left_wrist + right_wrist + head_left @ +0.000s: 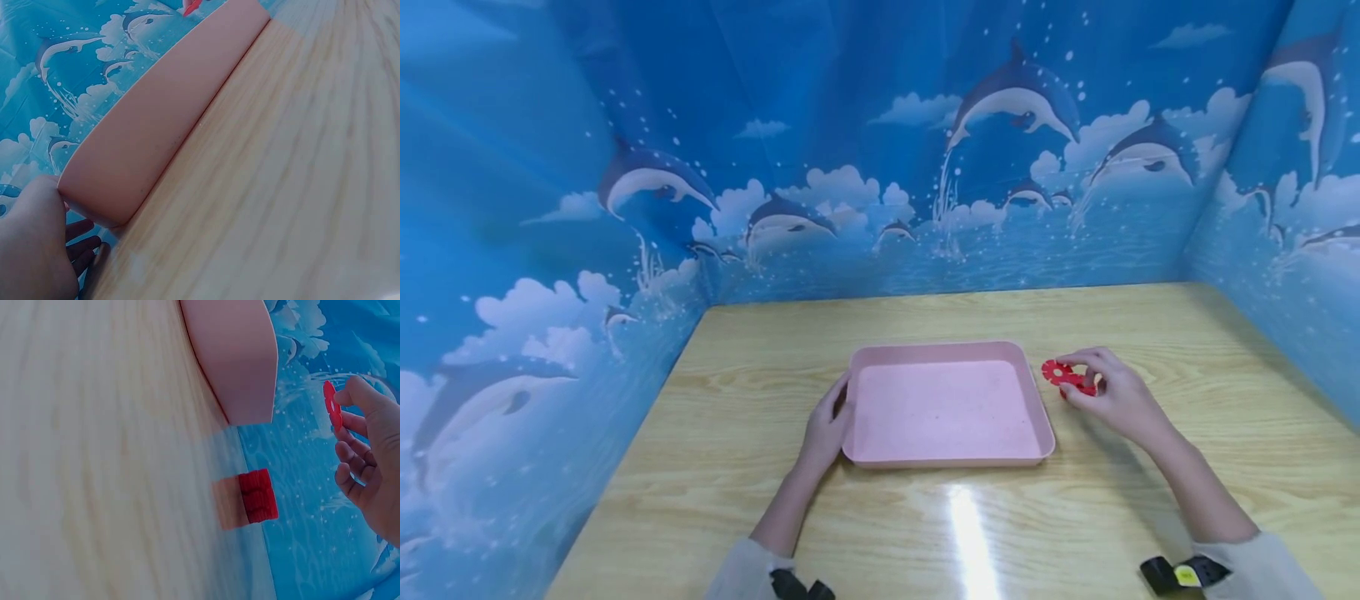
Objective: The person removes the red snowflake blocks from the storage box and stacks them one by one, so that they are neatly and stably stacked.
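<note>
A pink rectangular tray (947,462) lies on the table. At its left wall my left hand (826,429) holds it, thumb at the rim and fingers outside; in the left wrist view the hand (34,240) appears beside the tray's near corner. Right of the tray, my right hand (1116,396) pinches a red notched plastic disc (1049,372) with a centre hole between thumb and index finger. The right wrist view shows this disc (329,400) raised on edge, the other fingers loosely bent. Below that hand stands a red stack of similar discs (257,497).
A light wood-grain table (760,358) carries everything. Blue dolphin-printed sheets (850,150) rise behind it and along both sides. The tray's inner floor (940,408) shows only a few tiny specks. Light glares on the table (970,533) in front of the tray.
</note>
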`<action>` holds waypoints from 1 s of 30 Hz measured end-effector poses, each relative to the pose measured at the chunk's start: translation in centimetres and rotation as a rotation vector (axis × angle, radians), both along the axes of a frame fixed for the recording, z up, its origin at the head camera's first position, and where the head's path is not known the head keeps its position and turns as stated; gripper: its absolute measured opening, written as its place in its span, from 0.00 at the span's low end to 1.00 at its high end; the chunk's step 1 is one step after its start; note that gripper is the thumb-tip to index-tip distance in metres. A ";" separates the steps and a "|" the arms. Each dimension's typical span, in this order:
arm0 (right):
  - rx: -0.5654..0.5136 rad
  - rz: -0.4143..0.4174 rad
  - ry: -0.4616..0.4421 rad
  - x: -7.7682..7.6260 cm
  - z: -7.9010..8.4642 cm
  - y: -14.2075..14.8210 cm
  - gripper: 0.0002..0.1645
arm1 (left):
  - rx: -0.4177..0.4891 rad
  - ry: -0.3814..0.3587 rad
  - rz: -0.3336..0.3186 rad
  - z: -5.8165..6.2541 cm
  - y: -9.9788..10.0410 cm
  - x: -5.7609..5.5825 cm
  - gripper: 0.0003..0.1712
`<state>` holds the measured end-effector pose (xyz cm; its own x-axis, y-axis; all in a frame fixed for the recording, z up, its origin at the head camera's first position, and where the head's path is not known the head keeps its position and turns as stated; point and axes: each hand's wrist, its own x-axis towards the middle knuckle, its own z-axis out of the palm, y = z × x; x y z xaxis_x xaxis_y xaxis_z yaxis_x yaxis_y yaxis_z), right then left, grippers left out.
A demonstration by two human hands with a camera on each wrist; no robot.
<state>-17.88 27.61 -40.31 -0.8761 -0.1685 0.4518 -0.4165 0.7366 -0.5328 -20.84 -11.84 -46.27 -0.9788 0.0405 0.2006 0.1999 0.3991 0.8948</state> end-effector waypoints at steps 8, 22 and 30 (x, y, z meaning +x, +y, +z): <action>-0.028 -0.038 0.017 0.3 -0.8 1.5 0.22 | -0.013 0.002 -0.006 0.2 0.0 0.0 0.27; -0.080 -0.096 -0.025 0.0 -3.4 3.5 0.20 | -0.007 0.000 -0.003 0.1 0.0 0.0 0.26; -0.050 -0.094 0.008 -0.3 -4.6 4.2 0.18 | -0.008 -0.016 0.000 0.2 0.1 0.1 0.26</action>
<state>-18.17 31.85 -44.94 -0.8834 -0.0623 0.4645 -0.3509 0.7451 -0.5673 -20.75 -11.76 -46.09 -0.9819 0.0418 0.1845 0.1854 0.4066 0.8946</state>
